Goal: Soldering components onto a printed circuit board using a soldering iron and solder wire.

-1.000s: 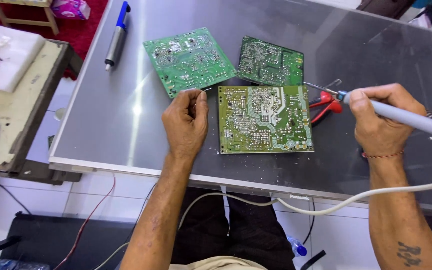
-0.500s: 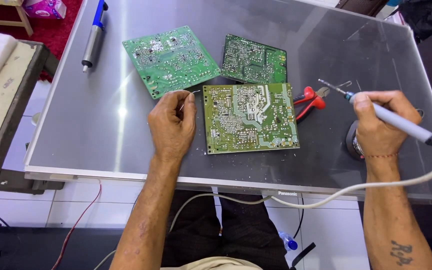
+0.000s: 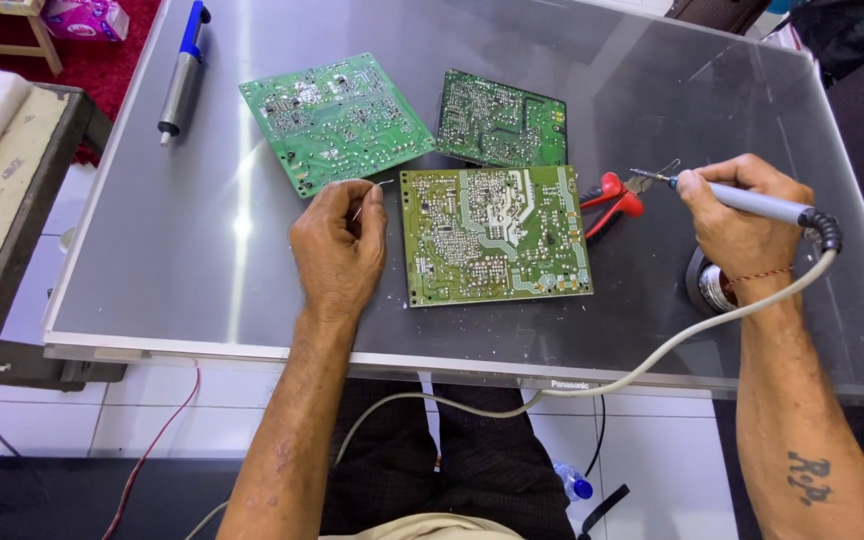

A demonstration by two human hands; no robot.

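A green circuit board (image 3: 495,235) lies solder side up in the middle of the grey table (image 3: 202,270). My left hand (image 3: 339,245) rests just left of it and pinches a thin solder wire (image 3: 372,190) whose end points toward the board's top left corner. My right hand (image 3: 737,225) holds a soldering iron (image 3: 742,200) with a blue-grey handle, its tip in the air to the right of the board, above red-handled cutters (image 3: 614,198). A white cord (image 3: 592,385) runs from the iron over the table's front edge.
Two more green boards (image 3: 337,120) (image 3: 502,120) lie behind the middle one. A blue and silver desoldering pump (image 3: 182,70) lies at the far left. A solder spool (image 3: 710,285) sits under my right wrist. A wooden bench (image 3: 2,220) stands left of the table.
My right hand has drawn the iron slightly away from the board to the right. My left hand stays beside the board with the wire. The camera view has shifted a little.
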